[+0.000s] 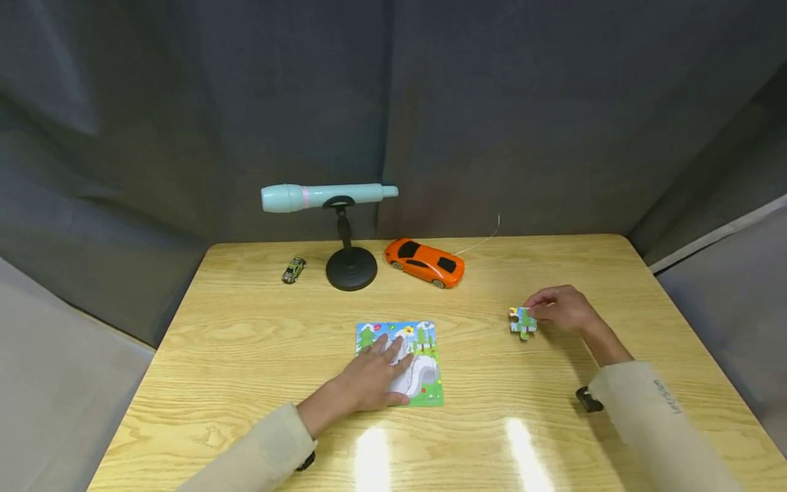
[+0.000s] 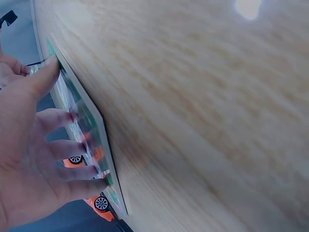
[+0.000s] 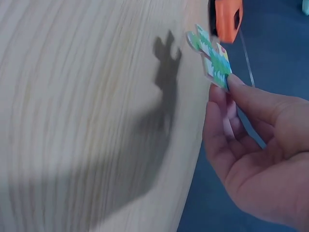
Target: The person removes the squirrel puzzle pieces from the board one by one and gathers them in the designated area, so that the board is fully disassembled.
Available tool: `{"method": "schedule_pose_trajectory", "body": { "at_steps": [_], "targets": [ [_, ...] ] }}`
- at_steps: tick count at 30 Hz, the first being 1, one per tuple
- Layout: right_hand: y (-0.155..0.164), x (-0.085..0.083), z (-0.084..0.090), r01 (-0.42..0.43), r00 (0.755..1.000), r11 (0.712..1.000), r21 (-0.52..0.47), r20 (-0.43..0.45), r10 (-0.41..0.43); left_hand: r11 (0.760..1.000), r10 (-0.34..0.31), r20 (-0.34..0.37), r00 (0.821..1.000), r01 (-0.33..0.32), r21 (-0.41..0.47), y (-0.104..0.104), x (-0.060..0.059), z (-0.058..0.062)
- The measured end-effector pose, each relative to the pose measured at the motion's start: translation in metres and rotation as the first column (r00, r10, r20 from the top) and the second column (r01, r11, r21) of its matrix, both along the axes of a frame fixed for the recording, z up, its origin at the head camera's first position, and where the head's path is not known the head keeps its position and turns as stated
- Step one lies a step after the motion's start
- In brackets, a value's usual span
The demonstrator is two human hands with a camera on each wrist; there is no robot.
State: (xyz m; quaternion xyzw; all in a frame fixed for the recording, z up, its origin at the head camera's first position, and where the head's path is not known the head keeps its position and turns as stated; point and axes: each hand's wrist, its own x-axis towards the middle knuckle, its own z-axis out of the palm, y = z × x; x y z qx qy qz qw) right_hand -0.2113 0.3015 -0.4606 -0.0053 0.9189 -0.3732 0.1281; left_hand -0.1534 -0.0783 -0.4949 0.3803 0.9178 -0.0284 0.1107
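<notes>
A colourful jigsaw board [image 1: 424, 342] with trees and a white path lies flat on the wooden table [image 1: 246, 328]. My left hand [image 1: 376, 377] rests on it with fingers spread flat; the left wrist view shows the fingers [image 2: 58, 145] pressing the board's face [image 2: 82, 116]. To the right, my right hand [image 1: 556, 307] pinches a loose puzzle piece [image 1: 522, 322] with a green tree on it. In the right wrist view the piece [image 3: 212, 58] is lifted off the table and throws a shadow, held between thumb and fingers [image 3: 251, 99].
An orange toy car [image 1: 425, 262] sits behind the board, with a thin wire trailing right. A black stand [image 1: 351, 266] holds a pale teal torch-like tube [image 1: 326, 196]. A small green toy car [image 1: 294, 270] is at the back left. Dark curtains enclose the table.
</notes>
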Motion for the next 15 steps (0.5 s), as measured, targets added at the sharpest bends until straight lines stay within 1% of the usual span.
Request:
{"method": "schedule_pose_trajectory", "body": {
  "at_steps": [5,9,12,15],
  "targets": [
    [0.014,-0.003,-0.007,0.022,1.0,0.998,0.065,0.01,-0.023,1.0,0.0,0.008,1.0,0.0,0.005,-0.001,0.001,-0.001],
    [0.019,-0.007,-0.013,0.025,1.0,0.991,0.131,-0.008,-0.024,1.0,0.004,0.019,1.0,-0.005,0.014,-0.002,0.0,-0.002],
    [0.022,-0.009,-0.018,0.017,1.0,0.982,0.19,-0.02,-0.014,0.999,0.01,0.023,1.0,-0.011,0.036,-0.004,0.0,-0.004],
    [0.024,-0.011,-0.023,0.02,1.0,0.974,0.224,-0.013,-0.017,0.998,0.01,0.02,1.0,-0.011,0.064,-0.006,0.001,-0.007]
  ]
}}
